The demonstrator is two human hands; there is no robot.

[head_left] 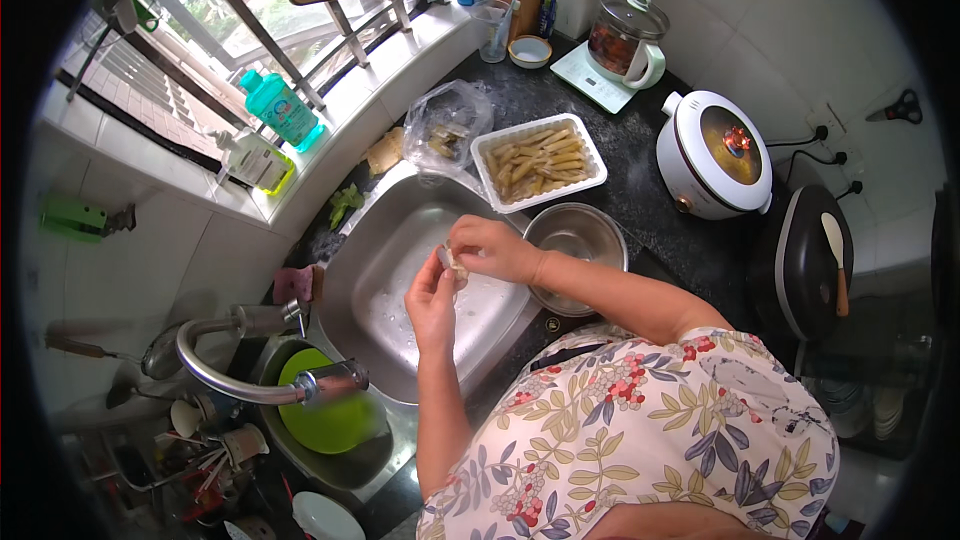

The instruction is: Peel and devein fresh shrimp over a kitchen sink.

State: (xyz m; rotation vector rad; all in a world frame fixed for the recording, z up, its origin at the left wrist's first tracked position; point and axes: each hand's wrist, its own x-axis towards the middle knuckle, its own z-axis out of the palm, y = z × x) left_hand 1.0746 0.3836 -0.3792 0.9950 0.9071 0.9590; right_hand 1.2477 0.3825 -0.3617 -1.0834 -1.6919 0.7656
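Note:
Over the steel sink basin (382, 277), my left hand (431, 307) pinches a small pale food piece (456, 267) between thumb and fingers. My right hand (487, 247) reaches across from the right, its fingertips on the same piece. The fingers partly cover it, so its kind cannot be told. Just beyond the basin's rim, a white plastic tray (596, 178) is filled with pale yellowish, finger-long food pieces (536, 161). Beneath my right forearm stands a round steel bowl (577, 229). Water drops dot the basin floor.
Left of the basin, a steel faucet (225, 390) arches over a smaller sink with a green basin (315, 427). A clear plastic bag (450, 116) holding scraps lies behind the sink. At right stand a white electric pot (712, 154) and a glass kettle (626, 41).

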